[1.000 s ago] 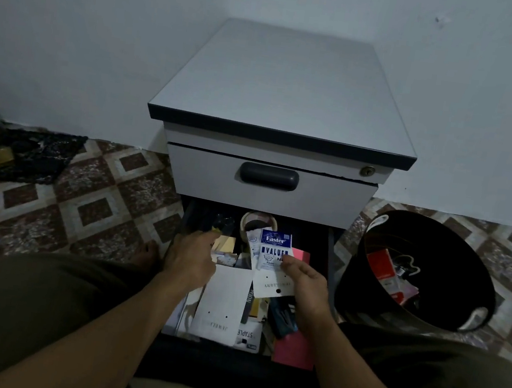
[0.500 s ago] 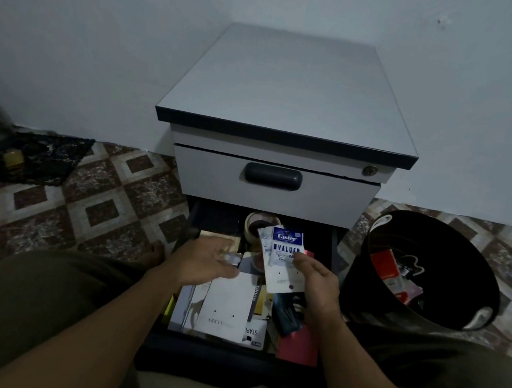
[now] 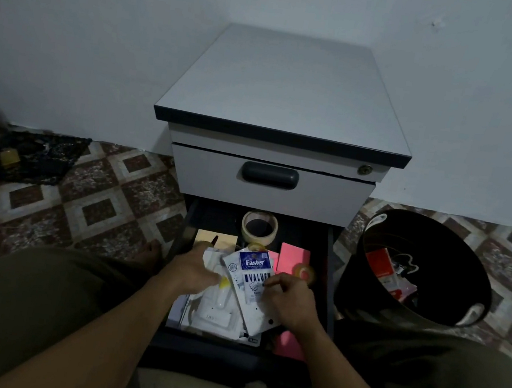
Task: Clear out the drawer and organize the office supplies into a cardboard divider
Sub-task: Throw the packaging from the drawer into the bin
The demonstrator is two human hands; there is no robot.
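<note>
Fingers (image 3: 273,281) of the right hand (image 3: 291,301) pinch the Faster packet (image 3: 252,274) above the drawer (image 3: 327,262).

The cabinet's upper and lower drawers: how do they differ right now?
The upper drawer is shut; the lower drawer is pulled out. The upper drawer shows only a grey front with a dark handle; the lower drawer shows a dark inside crowded with supplies. The left hand and right hand, pinching a Faster packet, are over the lower drawer; neither touches the upper drawer. Both belong to one grey cabinet.
</note>
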